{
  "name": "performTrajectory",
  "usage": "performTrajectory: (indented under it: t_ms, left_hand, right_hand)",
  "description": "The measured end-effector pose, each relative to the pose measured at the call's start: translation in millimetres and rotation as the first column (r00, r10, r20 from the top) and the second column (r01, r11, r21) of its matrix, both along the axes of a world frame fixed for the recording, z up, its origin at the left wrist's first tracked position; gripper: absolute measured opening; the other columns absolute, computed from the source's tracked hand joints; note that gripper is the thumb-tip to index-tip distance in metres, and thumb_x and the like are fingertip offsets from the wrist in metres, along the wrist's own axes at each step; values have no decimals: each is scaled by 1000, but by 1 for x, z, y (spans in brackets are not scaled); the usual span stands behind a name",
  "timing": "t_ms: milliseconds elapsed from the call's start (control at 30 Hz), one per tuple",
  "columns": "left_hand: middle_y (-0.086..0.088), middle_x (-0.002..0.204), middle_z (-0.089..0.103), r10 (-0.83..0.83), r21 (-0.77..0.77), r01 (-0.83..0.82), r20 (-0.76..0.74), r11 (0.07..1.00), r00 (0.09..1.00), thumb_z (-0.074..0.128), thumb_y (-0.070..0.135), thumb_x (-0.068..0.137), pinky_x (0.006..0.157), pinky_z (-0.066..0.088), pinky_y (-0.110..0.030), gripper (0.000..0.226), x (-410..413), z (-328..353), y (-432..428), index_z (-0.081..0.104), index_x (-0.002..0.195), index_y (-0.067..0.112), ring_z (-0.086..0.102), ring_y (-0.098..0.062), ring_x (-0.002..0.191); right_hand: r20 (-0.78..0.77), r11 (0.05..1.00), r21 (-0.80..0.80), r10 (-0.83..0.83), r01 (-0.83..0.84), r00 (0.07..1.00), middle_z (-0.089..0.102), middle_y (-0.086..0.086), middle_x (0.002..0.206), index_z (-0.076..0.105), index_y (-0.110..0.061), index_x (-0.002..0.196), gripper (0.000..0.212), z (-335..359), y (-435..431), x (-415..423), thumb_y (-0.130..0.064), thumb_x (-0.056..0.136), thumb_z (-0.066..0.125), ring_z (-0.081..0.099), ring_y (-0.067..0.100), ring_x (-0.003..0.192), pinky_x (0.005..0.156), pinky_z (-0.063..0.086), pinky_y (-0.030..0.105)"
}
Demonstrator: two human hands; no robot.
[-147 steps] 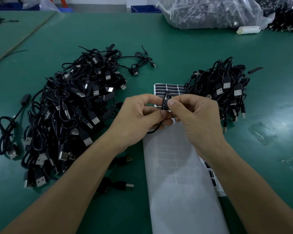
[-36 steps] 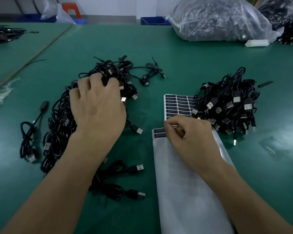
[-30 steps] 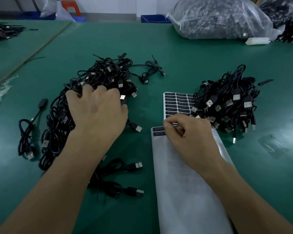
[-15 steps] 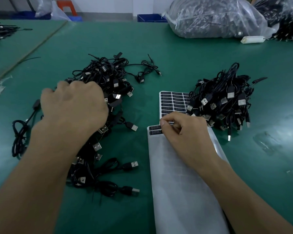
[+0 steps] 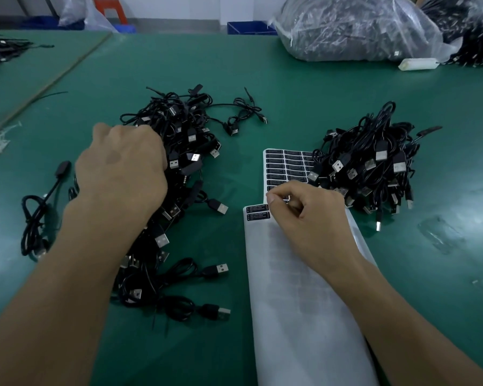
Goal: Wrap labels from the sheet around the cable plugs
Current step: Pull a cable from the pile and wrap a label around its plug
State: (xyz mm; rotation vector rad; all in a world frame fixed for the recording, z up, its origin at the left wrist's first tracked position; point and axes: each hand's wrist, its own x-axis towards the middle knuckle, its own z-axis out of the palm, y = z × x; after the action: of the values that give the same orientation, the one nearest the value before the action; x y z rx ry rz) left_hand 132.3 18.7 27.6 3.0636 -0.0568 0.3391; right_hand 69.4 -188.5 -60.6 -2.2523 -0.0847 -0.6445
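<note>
- Hands, head view: the left hand (image 5: 123, 168) is clenched down into the left cable heap (image 5: 184, 151), with its fingers buried among the leads. Whether it has one cable in grasp cannot be told. The right hand (image 5: 310, 215) pinches thumb to forefinger at a label (image 5: 284, 196) on the label sheet (image 5: 287, 165).
- Task items, head view: the sheet lies on the green surface (image 5: 290, 101) between the forearms, its long axis running away from the person. Printed rows are at the far end and stripped backing (image 5: 299, 288) is nearer. Two spare labels (image 5: 258, 212) sit just left of the right thumb.
- Governing relation, head view: the plugs (image 5: 222, 208) lie left of the sheet, nearer the left hand, and the labels lie under the right. A second cable heap (image 5: 374, 165) overlaps the sheet's far right corner. Judgement: the label must travel left to meet a plug.
</note>
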Motion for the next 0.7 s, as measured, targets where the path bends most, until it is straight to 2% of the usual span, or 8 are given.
performTrajectory:
  t_ms: [133, 233, 333, 433, 533, 600, 633, 700]
  left_hand:
    - [-20, 87, 66, -36, -90, 39, 40, 995, 999, 60, -2, 88, 88, 50, -56, 18, 2, -3, 2, 76, 86, 6, 62, -43, 92]
    - [-17, 86, 66, -2, -159, 16, 90, 987, 996, 64, 6, 90, 86, 52, -54, 15, -1, -1, 2, 76, 85, 12, 62, -41, 90]
    - [-10, 88, 69, 49, -210, -3, 215, 978, 975, 67, 12, 94, 96, 40, -51, 17, -3, 3, -1, 76, 93, 26, 55, -33, 84]
    - [-2, 97, 76, -54, -323, 187, 378, 928, 924, 65, 25, 97, 101, 45, -51, 14, -7, 9, -8, 76, 105, 29, 66, -29, 91]
    - [7, 98, 77, -304, -389, 491, 451, 779, 839, 68, 29, 95, 90, 56, -45, 13, -14, 12, -24, 78, 103, 31, 72, -20, 90]
    - [10, 93, 77, -551, -332, 691, 427, 642, 717, 69, 24, 93, 82, 59, -39, 13, -22, 9, -38, 79, 100, 23, 71, -12, 83]
    - [9, 91, 77, -647, -308, 762, 404, 570, 647, 69, 22, 92, 79, 59, -36, 13, -26, 5, -46, 80, 99, 20, 71, -9, 80]
    - [9, 88, 77, -742, -321, 835, 389, 446, 546, 71, 13, 90, 77, 59, -32, 11, -32, -3, -58, 80, 97, 17, 71, -5, 80]
  right_hand:
    - [-9, 1000, 7, -3, 3, 1000, 50, -30, 50, 71, -23, 79, 17, -1, -1, 1, -13, 92, 65, 47, 3, 46, 51, 33, 4]
    - [-3, 1000, 4, -6, 6, 1000, 50, -32, 51, 70, -24, 78, 17, 0, 0, 1, -14, 92, 65, 49, 1, 46, 55, 34, 3]
    - [-8, 1000, -2, -7, 7, 1000, 50, -32, 50, 71, -23, 79, 17, 1, -1, 0, -14, 92, 65, 48, 1, 46, 51, 33, 5]
    - [8, 998, -53, -12, 13, 1000, 49, -29, 51, 70, -24, 78, 17, 1, -1, 1, -14, 90, 63, 46, 3, 46, 50, 32, 7]
    - [18, 1000, -16, -5, 5, 1000, 52, -26, 51, 72, -25, 90, 11, 1, -2, 1, -20, 91, 63, 47, 4, 46, 50, 34, 8]
    - [11, 1000, -1, 30, -30, 999, 57, -23, 60, 67, -31, 108, 19, 2, -2, 1, -28, 89, 65, 51, 4, 51, 52, 37, 11]
    - [0, 998, -4, 57, -57, 998, 59, -24, 66, 62, -37, 108, 22, 3, -2, 0, -30, 87, 69, 54, 2, 55, 54, 39, 11]
    - [15, 993, -62, 100, -99, 995, 56, -35, 69, 52, -42, 80, 26, 9, 2, 0, -29, 81, 74, 54, -10, 59, 54, 38, 5]
